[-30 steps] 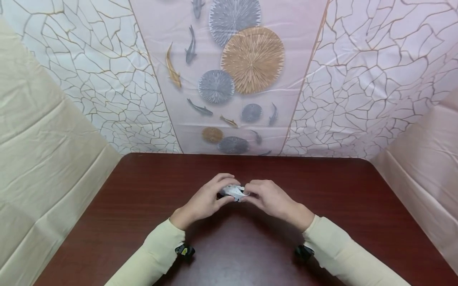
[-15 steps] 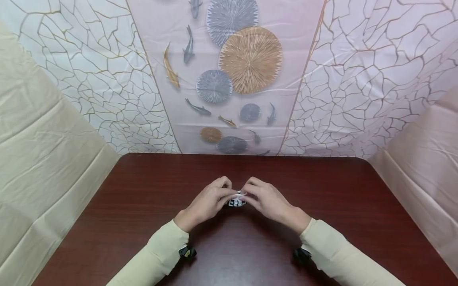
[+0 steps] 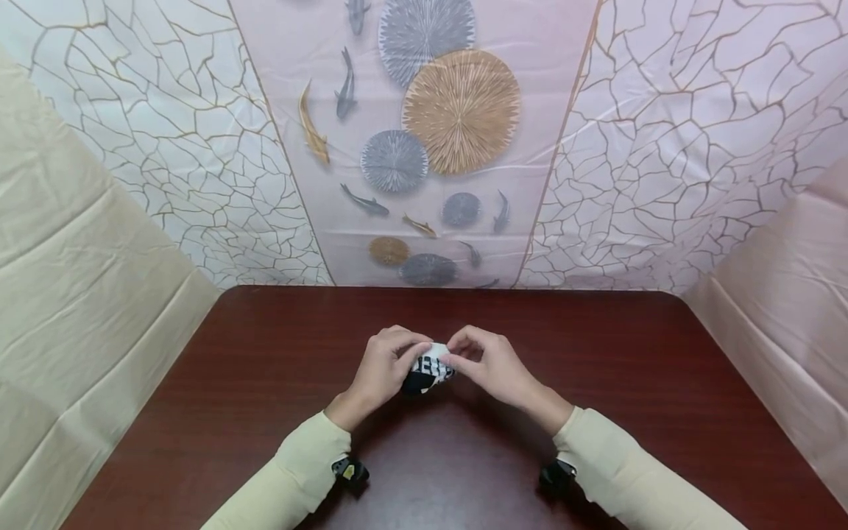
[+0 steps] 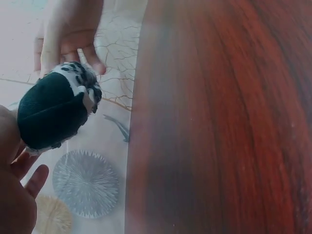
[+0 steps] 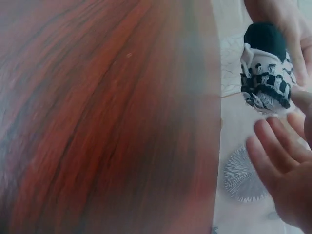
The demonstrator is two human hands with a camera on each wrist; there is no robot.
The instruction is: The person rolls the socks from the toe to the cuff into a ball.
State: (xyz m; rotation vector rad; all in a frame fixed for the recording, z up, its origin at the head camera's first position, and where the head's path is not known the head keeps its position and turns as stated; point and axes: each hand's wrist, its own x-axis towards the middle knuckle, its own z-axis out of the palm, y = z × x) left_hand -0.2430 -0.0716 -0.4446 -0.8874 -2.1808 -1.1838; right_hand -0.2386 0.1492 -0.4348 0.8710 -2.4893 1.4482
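A bundled black-and-white sock [image 3: 424, 379] is held above the table, between the two hands. Bold dark lettering runs over its white knit, and a plain black patch [image 4: 51, 109] covers one end. From the left, my left hand [image 3: 376, 372] grips the bundle with thumb and fingers at its upper side. My right hand [image 3: 500, 372] pinches the white edge at the upper right between thumb and forefinger. In the right wrist view the lettered side of the sock [image 5: 267, 80] faces the camera, while the other fingers of my right hand [image 5: 287, 180] extend below it.
A dark red-brown wooden table [image 3: 424, 456] lies under both hands. Behind it hangs a patterned cloth [image 3: 464, 221] with fish and round leaf prints. Beige cloth [image 3: 86, 294] borders the left side, and a similar cloth [image 3: 788, 294] the right.
The sock has turned in the hands: its white opening faced up before, now lettering and the black patch show. Both hands have shifted their grip along its edge and stay close together.
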